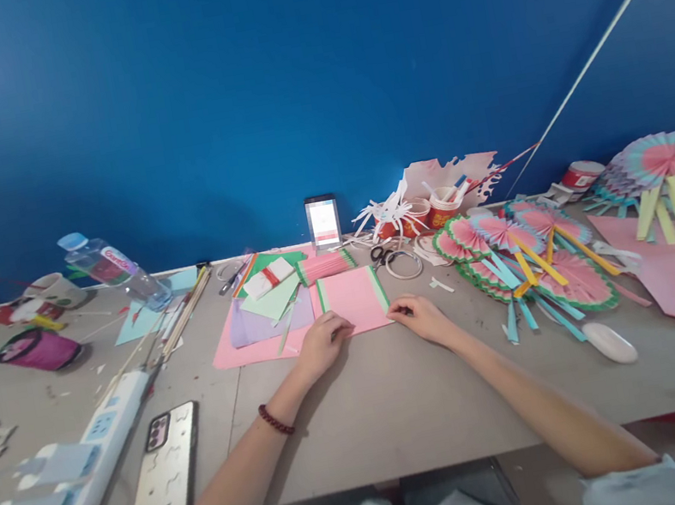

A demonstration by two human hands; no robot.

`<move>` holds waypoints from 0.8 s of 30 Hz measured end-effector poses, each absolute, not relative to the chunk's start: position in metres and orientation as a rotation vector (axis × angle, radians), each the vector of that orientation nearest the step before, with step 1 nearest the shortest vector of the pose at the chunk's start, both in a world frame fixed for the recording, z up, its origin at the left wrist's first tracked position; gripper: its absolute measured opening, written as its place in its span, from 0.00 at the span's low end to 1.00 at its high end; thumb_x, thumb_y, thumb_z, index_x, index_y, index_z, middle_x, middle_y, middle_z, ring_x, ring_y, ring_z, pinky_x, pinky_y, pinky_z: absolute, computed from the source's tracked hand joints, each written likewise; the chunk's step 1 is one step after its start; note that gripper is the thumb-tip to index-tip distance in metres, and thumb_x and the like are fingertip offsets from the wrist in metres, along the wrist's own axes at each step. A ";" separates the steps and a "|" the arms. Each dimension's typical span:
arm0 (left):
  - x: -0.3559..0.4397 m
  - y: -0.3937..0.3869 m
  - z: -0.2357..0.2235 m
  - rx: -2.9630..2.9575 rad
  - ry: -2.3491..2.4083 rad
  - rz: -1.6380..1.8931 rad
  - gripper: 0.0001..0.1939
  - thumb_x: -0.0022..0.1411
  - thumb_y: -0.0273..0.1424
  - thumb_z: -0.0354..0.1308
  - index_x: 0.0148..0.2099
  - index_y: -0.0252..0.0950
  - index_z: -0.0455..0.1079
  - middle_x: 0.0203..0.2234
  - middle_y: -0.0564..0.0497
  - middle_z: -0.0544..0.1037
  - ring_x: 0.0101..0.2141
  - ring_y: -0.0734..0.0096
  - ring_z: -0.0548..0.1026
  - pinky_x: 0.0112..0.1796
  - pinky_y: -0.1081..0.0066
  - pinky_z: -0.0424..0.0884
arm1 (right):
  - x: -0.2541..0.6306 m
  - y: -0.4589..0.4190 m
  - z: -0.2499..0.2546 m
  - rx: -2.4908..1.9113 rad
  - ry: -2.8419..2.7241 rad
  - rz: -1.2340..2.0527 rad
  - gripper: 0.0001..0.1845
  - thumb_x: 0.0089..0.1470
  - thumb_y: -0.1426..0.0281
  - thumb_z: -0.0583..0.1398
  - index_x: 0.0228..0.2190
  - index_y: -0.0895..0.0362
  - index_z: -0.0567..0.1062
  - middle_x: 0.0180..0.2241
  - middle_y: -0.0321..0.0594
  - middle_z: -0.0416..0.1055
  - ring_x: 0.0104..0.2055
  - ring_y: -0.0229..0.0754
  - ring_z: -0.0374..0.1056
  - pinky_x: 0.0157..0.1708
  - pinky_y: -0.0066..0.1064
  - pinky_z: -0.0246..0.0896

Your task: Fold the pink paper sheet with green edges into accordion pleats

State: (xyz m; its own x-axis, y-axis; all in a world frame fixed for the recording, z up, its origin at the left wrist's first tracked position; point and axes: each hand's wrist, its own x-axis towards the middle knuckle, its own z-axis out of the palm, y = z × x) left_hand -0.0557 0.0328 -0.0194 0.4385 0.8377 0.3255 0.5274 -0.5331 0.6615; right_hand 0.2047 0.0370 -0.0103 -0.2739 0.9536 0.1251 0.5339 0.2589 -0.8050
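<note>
In front of me on the table lies a pink paper sheet (351, 294) with green and white strips along its left and right edges. My left hand (326, 337) rests at its lower left corner, fingers curled with the tips on the paper. My right hand (417, 314) pinches the lower right corner between thumb and forefinger. Just behind the sheet is a pleated pink paper piece (325, 267) with green edges. To the left, purple paper (252, 324) and light green paper (274, 300) lie over a larger pink sheet, with a white packet (268, 278) on top.
Finished-looking paper fans (525, 245) lie on the right, beside a white computer mouse (611, 342). Scissors (381, 255) and a tape roll (403, 264) sit behind my right hand. On the left are a power strip (113, 440), a phone (165, 479) and a tilted water bottle (114, 266).
</note>
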 end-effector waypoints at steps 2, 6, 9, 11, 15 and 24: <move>-0.056 0.033 -0.020 2.206 1.140 0.892 0.10 0.66 0.27 0.54 0.37 0.39 0.76 0.33 0.49 0.77 0.35 0.67 0.77 0.38 0.67 0.74 | 0.205 0.037 -0.010 -1.344 -1.916 0.867 0.08 0.52 0.67 0.60 0.26 0.57 0.78 0.29 0.40 0.74 0.32 0.40 0.67 0.37 0.32 0.62; -0.057 0.033 -0.020 2.154 1.155 0.854 0.09 0.66 0.27 0.54 0.36 0.38 0.76 0.33 0.49 0.77 0.36 0.67 0.76 0.39 0.67 0.73 | 0.206 0.037 -0.011 -1.340 -1.925 0.860 0.08 0.53 0.68 0.60 0.26 0.58 0.78 0.29 0.40 0.74 0.33 0.41 0.68 0.36 0.32 0.63; -0.057 0.033 -0.021 2.125 1.169 0.816 0.09 0.65 0.26 0.54 0.36 0.37 0.76 0.34 0.49 0.76 0.37 0.68 0.75 0.40 0.68 0.72 | 0.207 0.037 -0.013 -1.332 -1.942 0.845 0.08 0.53 0.68 0.60 0.27 0.57 0.77 0.30 0.40 0.74 0.33 0.40 0.69 0.36 0.32 0.63; -0.057 0.032 -0.021 2.122 1.168 0.815 0.09 0.65 0.26 0.54 0.36 0.37 0.75 0.34 0.49 0.76 0.37 0.68 0.75 0.40 0.68 0.71 | 0.207 0.037 -0.015 -1.327 -1.958 0.828 0.08 0.54 0.68 0.60 0.27 0.57 0.77 0.30 0.40 0.74 0.33 0.40 0.69 0.36 0.32 0.63; -0.057 0.032 -0.021 2.129 1.165 0.828 0.08 0.65 0.26 0.54 0.36 0.37 0.75 0.34 0.50 0.76 0.37 0.68 0.75 0.40 0.69 0.71 | 0.207 0.038 -0.019 -1.311 -2.005 0.779 0.07 0.55 0.70 0.59 0.27 0.57 0.76 0.30 0.40 0.73 0.34 0.40 0.68 0.37 0.31 0.62; -0.056 0.032 -0.021 2.178 1.149 0.834 0.09 0.66 0.25 0.53 0.38 0.37 0.75 0.35 0.49 0.76 0.38 0.67 0.75 0.41 0.68 0.71 | 0.200 0.030 -0.027 -1.363 -2.140 0.554 0.06 0.60 0.74 0.55 0.32 0.56 0.72 0.35 0.41 0.71 0.40 0.44 0.63 0.44 0.35 0.58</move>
